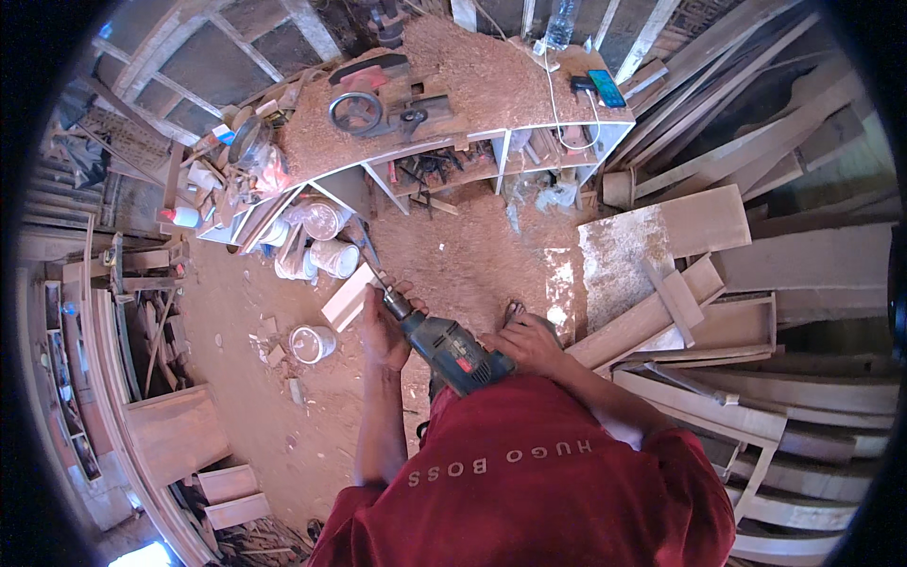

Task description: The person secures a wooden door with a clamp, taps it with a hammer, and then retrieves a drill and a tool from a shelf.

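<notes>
I hold a dark power drill in front of my red shirt, its chuck pointing away and to the left. My left hand is closed about the chuck end, fingers curled over it. At the drill's rear, my right hand grips the right side; its grip is partly hidden. A thin bit seems to stick out from the chuck, over a pale wooden board.
A sawdust-covered workbench ahead carries a handwheel vise and a phone on a white cable. Buckets stand at the left. Wooden drawer-like pieces and stacked planks crowd the right side.
</notes>
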Tool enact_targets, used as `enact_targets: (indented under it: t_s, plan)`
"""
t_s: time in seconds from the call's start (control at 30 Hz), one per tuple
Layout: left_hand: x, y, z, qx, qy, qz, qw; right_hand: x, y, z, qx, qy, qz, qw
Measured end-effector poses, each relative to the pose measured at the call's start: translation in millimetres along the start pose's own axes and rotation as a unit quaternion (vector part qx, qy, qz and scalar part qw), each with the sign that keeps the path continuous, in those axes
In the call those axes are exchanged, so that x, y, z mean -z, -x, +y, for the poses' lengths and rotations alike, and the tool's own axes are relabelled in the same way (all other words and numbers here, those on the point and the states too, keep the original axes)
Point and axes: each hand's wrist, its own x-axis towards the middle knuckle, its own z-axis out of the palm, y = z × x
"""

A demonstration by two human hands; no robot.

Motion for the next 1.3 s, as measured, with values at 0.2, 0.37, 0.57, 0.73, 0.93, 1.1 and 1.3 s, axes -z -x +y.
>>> enact_targets:
  t_s: [0.2, 0.37, 0.57, 0.73, 0.93, 1.1, 1.3]
  plan:
    - [44, -109, -43, -0.141, -0.066, 0.311, 0.938, 14, 40, 59, -0.056, -0.061, -0.072, 0.994]
    - [165, -228, -121, 0.066, -0.238, 0.391, 0.887, -16, 88, 86, -0.279, -0.137, -0.155, 0.938]
    - [311, -411, -273, 0.16, -0.471, 0.164, 0.852, -111, 130, 148, -0.402, -0.155, -0.187, 0.883]
    - [186, -569, -290, 0.021, -0.593, 0.079, 0.801, -195, 144, 148, -0.56, -0.121, -0.065, 0.817]
    - [146, -620, -289, -0.196, -0.595, 0.13, 0.769, -251, 161, 140, -0.656, -0.135, -0.067, 0.739]
    - [245, -577, -310, -0.03, -0.723, 0.214, 0.656, -285, 162, 127, -0.701, -0.157, -0.071, 0.692]
    - [335, -617, -225, -0.293, -0.767, 0.188, 0.539, -307, 170, 111, -0.733, -0.195, -0.06, 0.649]
